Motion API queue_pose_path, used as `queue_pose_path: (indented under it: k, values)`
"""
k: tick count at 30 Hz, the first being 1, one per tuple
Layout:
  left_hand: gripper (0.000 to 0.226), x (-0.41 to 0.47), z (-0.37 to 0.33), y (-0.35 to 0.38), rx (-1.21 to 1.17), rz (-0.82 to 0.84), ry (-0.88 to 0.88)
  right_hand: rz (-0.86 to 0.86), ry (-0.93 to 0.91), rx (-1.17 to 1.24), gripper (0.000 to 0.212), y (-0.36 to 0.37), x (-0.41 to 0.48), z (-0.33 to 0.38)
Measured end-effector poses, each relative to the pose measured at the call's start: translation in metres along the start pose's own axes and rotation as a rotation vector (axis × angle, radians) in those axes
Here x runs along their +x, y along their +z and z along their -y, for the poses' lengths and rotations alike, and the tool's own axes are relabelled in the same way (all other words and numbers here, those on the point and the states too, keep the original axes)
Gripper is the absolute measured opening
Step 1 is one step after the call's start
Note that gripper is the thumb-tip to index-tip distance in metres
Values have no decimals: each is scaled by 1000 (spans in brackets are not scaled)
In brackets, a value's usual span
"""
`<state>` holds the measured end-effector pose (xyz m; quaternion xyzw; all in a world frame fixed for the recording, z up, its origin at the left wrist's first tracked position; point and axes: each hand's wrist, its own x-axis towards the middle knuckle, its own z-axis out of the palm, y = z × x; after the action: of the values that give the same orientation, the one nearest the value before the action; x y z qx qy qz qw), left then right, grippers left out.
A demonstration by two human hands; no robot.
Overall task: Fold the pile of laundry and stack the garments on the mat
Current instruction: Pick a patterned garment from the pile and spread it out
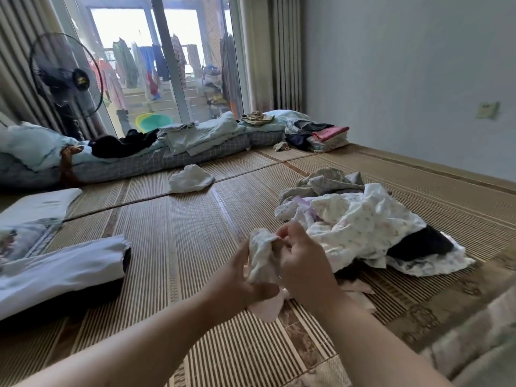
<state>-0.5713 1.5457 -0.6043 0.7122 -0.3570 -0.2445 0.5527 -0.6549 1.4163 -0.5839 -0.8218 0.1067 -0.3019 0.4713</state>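
A small white patterned garment point(262, 255) is bunched between both hands above the bamboo mat point(178, 241). My left hand point(240, 277) grips its lower left side and my right hand point(303, 255) pinches its upper right edge. A pale pink cloth point(266, 305) lies on the mat under my hands. Just to the right sits the unfolded laundry pile point(363, 219), white printed fabric over grey and black pieces.
A folded white and black garment point(61, 269) lies at the left. A loose white cloth point(191, 178) rests mid-mat. Bedding and mattress point(125, 152) line the far side, with a stack of folded clothes point(329, 139) at the back right and a standing fan point(67, 76).
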Motion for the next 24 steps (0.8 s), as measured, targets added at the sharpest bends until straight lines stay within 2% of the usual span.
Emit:
queue_pose_path:
  k: [3,6,7,9,11,12,14,15,16,18,19,20,24]
  values:
    - [40,-22,-18,-13,-163,-244,70,140,-70,106,16,20,-2,25]
    - [24,-49,-27,-43,-288,-288,119,201,-114,209,7,32,-8,42]
    - [27,-58,-25,-56,-320,-295,124,195,-140,169,18,32,-8,41]
    - [27,-78,-26,-81,-358,-319,131,263,-188,-77,46,30,-7,34]
    - [26,-100,-30,-108,-387,-351,143,369,-128,-441,62,28,-4,21]
    - [29,-111,-31,-124,-415,-386,128,410,-51,-584,60,26,-3,14]
    - [29,-137,-27,-161,-461,-539,54,449,84,-791,42,27,-1,2]
    - [28,-149,-25,-178,-538,-618,-29,441,149,-842,36,28,0,-3]
    - [27,-161,-23,-193,-502,-670,-84,406,197,-844,30,28,1,-6]
    - [24,-179,-16,-211,-405,-751,-85,367,218,-782,15,29,3,-7]
    - [25,-186,-14,-214,-406,-807,-88,377,186,-751,21,31,3,-4]
    - [27,-194,-12,-215,-411,-829,-134,391,152,-718,25,36,4,-3]
    - [26,-216,17,-215,-272,-828,-392,406,144,-393,11,62,-5,16]
